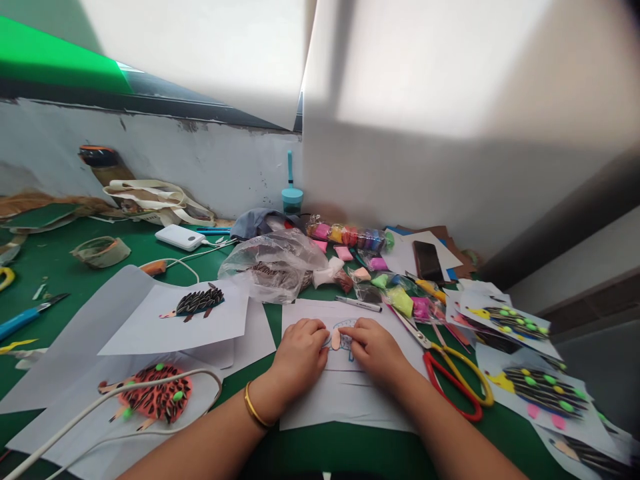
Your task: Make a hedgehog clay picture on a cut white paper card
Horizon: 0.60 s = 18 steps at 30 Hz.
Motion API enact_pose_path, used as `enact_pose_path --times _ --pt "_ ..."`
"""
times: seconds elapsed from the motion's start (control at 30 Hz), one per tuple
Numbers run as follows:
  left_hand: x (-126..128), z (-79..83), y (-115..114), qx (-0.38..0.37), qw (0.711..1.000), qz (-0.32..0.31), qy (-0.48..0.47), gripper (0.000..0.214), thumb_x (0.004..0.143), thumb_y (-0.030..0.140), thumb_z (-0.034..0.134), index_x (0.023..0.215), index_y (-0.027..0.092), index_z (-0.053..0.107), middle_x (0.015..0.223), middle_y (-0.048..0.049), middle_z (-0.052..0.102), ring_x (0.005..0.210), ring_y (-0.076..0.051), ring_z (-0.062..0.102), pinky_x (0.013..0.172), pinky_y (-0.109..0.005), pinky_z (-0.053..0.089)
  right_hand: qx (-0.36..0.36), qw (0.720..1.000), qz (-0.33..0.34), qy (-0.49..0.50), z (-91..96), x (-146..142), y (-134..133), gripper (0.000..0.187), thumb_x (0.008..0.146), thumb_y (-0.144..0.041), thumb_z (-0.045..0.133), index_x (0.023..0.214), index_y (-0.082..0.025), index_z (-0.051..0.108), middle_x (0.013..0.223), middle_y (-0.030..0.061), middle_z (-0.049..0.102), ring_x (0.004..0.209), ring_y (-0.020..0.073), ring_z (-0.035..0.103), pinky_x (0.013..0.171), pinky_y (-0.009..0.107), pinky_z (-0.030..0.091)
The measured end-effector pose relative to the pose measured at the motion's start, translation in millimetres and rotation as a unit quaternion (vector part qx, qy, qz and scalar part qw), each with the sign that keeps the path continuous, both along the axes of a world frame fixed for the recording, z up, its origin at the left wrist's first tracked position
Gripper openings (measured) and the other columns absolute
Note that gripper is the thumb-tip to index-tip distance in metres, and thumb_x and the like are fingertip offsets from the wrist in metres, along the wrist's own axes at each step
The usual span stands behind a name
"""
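Observation:
Both my hands rest on a white sheet of paper (345, 393) with a blue line drawing on it. My left hand (300, 353) has its fingers curled and pressed on the paper beside a small peach clay piece (336, 339). My right hand (373, 347) is curled too, with its fingertips on the drawing just right of that piece. A gold bangle (254, 407) circles my left wrist. I cannot tell whether either hand pinches anything.
Red and yellow scissors (450, 373) lie right of the sheet, a pen (357, 304) above it. Coloured clay packets (350, 237), a plastic bag (273, 263), a phone (427, 260), hedgehog craft sheets (200, 303) (153, 397) (530, 387), a power bank (180, 237) and tape (100, 250) crowd the green table.

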State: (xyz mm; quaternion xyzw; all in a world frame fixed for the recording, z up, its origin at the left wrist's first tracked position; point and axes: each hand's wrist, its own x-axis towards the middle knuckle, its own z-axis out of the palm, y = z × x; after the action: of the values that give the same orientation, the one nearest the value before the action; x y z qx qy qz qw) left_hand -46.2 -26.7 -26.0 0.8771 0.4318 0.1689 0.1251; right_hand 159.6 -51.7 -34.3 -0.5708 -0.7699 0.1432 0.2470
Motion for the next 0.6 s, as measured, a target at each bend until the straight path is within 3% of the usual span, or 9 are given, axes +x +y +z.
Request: enact_pose_path --times 0.6 --pt "0.1 1.9 0.0 -0.001 1.000 0.002 0.009 0.022 0.083 0.018 0.061 0.104 0.023 0.066 0.113 -0.0041 0.065 0.105 -0.024 0.056 0.090 -0.041 0.045 -0.027 1.000 0.002 0.008 0.3 0.8 2.3 0.043 0.080 -0.008 0.051 0.109 -0.027 0.076 0.088 0.0048 0.065 0.089 0.0202 0.059 0.083 0.032 0.046"
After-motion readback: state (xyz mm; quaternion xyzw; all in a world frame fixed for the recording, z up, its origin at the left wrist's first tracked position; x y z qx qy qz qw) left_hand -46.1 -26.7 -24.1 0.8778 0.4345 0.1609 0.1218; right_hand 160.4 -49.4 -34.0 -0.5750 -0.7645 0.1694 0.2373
